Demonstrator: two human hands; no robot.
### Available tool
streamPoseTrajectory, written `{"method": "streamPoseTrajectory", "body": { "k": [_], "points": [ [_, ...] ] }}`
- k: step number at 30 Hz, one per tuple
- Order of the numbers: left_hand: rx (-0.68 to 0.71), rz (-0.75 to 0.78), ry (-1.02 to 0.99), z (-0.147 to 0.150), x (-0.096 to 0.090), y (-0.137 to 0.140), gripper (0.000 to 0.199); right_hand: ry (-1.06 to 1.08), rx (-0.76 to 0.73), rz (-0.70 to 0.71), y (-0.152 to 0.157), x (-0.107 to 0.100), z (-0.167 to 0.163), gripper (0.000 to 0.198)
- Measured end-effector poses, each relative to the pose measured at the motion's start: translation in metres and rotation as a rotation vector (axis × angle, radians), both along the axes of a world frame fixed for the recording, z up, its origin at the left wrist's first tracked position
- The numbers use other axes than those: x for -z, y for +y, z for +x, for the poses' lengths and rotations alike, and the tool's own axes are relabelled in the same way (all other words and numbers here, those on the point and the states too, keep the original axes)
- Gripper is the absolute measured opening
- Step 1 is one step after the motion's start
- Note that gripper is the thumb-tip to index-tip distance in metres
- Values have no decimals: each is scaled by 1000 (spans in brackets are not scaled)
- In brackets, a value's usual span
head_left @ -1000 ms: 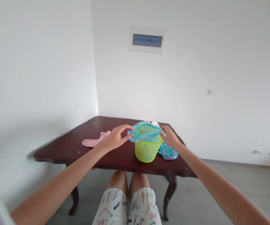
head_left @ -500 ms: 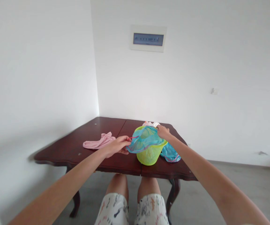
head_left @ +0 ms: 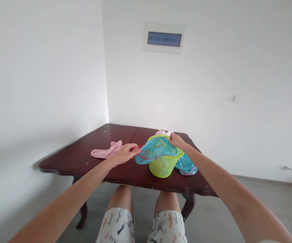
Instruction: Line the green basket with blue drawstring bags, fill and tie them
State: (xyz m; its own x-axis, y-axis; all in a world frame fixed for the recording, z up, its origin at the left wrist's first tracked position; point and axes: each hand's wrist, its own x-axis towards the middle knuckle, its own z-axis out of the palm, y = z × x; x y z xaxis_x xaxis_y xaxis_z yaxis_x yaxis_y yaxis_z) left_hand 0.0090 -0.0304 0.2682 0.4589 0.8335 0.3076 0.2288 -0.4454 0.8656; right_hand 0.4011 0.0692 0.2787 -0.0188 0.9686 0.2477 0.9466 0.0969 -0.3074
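A thin, see-through blue plastic bag (head_left: 156, 149) with a red drawstring is stretched over the mouth of a yellow-green perforated basket (head_left: 162, 167). My left hand (head_left: 128, 152) pinches the red drawstring edge, out to the left of the basket rim. Across the basket, my right hand (head_left: 177, 140) is closed on the bag's far right edge, above the rim; its fingertips are partly hidden. Part of the bag sags into the basket and part hangs over its left side.
A crumpled pink cloth (head_left: 106, 151) lies left on the dark wooden table (head_left: 85, 145). Another blue plastic bag (head_left: 186, 165) with a pink-red drawstring rests right of the basket. Pale pink and white items (head_left: 161, 132) show behind it. White walls meet at the table's back corner.
My left hand has shifted slightly left and up with the drawstring, drawing the bag flatter and tauter. My right hand keeps its hold. The camera view has shifted slightly.
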Motion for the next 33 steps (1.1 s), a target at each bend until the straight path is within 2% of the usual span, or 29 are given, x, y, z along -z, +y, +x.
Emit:
{"method": "streamPoseTrajectory", "body": {
  "k": [3, 5, 9, 18, 21, 24, 26, 33],
  "points": [
    [-18, -59, -144, -1, -5, 3, 67, 25, -56, -19, -3, 2, 3, 28],
    [-43, -58, -200, 0, -6, 5, 70, 42, -116, -58, -4, 3, 2, 27],
    [-62, -46, -236, -1, -5, 6, 70, 65, -232, -94, -4, 4, -4, 22],
    [-95, -52, -343, -9, -11, -1, 64, 204, -328, -101, -14, 2, -3, 33],
    [-99, -52, -386, -10, -11, -1, 63, 282, -367, -107, -19, 2, -4, 26],
    [-115, -69, -438, -11, -9, -1, 63, 404, -388, -64, -25, 2, -3, 12],
    [-115, -93, -489, -14, -9, 1, 62, 525, -378, -11, -29, -1, 1, 9],
    [-64, -262, -699, -17, -16, 10, 60, 1073, -315, 185, -47, -31, 37, 40]
  ]
}}
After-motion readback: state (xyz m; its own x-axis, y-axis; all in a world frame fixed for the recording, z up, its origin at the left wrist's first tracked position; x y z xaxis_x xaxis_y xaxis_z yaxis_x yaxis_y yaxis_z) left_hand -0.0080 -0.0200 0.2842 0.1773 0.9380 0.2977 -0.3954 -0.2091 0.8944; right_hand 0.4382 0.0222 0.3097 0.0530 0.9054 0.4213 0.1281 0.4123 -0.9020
